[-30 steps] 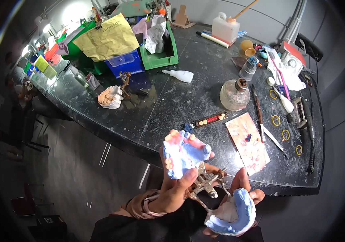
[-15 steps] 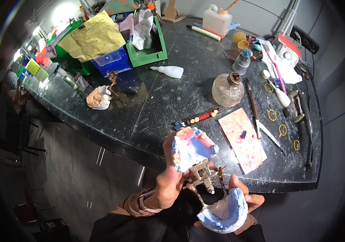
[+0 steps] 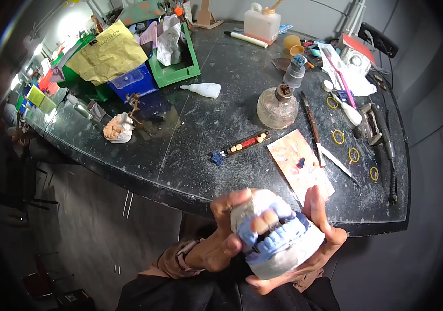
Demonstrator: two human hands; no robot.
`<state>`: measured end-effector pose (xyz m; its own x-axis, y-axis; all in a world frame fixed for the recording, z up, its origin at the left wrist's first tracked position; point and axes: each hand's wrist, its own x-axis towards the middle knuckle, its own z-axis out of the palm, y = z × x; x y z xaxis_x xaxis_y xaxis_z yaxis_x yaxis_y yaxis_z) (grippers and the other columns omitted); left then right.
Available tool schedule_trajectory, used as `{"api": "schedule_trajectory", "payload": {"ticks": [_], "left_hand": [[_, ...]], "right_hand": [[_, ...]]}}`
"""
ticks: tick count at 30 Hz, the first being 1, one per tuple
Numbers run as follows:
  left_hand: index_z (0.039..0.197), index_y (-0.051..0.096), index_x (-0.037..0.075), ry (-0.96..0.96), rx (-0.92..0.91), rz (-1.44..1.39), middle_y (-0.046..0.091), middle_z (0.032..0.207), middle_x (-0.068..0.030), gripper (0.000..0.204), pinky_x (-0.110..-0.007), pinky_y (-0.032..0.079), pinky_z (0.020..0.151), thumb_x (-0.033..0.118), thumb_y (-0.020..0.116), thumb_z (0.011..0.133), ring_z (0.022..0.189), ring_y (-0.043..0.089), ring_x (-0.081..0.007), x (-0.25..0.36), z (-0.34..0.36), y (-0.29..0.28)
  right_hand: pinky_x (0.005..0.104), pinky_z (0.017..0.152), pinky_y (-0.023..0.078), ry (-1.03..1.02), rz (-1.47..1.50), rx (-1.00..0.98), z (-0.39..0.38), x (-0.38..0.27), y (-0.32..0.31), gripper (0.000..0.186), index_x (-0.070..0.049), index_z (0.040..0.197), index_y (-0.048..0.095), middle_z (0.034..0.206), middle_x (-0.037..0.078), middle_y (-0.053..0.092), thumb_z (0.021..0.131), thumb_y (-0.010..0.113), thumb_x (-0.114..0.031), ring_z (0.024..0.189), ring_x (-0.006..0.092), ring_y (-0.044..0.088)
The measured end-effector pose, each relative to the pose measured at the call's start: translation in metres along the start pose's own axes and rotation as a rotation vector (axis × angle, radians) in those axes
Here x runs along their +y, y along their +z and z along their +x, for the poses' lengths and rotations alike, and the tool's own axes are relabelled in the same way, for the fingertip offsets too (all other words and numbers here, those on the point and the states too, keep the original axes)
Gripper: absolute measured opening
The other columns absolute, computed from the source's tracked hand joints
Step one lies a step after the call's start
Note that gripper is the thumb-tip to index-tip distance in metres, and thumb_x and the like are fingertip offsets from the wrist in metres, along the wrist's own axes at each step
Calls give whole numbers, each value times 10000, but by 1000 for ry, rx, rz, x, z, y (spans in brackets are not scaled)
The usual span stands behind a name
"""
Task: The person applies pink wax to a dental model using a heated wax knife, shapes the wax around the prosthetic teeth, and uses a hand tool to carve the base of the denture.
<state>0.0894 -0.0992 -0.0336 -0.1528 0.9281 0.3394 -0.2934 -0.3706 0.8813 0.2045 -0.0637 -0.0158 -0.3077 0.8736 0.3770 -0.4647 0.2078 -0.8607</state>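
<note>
Just in front of the bench edge, I hold a pair of blue-and-white plaster dental casts brought together. My left hand (image 3: 220, 248) is closed on the upper cast (image 3: 264, 201), its fingers along the left side. Tooth-coloured and pink pieces show at the front of that cast. My right hand (image 3: 331, 239) grips the lower cast (image 3: 286, 259) from the right and beneath, with one finger raised along its side. A row of blue teeth (image 3: 281, 237) meets the upper part with a dark gap. The metal articulator is hidden behind the casts.
On the dark bench (image 3: 190, 166) lie a strip of artificial teeth (image 3: 247, 143), a stained paper sheet (image 3: 290, 150), a brown-handled tool (image 3: 310, 119) and several yellow rings. A glass burner bottle (image 3: 277, 110) stands behind. Another cast (image 3: 119, 128), bins and a white squeeze bottle (image 3: 205, 90) are left.
The two casts, spread apart earlier with the metal articulator showing between them, are now folded together and turned with their teeth facing me. The bench has shifted slightly left in view.
</note>
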Motion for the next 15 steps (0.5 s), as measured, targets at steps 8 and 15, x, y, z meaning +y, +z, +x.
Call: {"api": "schedule_trajectory", "payload": {"ticks": [8, 15], "left_hand": [[1301, 249, 43, -51, -189, -757, 319, 1293, -294, 950, -466, 347, 954, 756, 439, 702, 1136, 428, -335, 1, 4, -5], [1261, 312, -42, -147, -316, -160, 429, 1199, -176, 1021, -381, 363, 955, 198, 869, 440, 1122, 457, -238, 33, 13, -31]], "right_hand": [[347, 1105, 151, 485, 24, -241, -47, -33, -41, 354, -96, 1149, 392, 1311, 129, 411, 823, 509, -25, 1289, 238, 303], [413, 1093, -91, -788, -475, -126, -12, 16, 5, 213, -122, 961, 427, 1277, 177, 461, 818, 569, -51, 1305, 311, 257]]}}
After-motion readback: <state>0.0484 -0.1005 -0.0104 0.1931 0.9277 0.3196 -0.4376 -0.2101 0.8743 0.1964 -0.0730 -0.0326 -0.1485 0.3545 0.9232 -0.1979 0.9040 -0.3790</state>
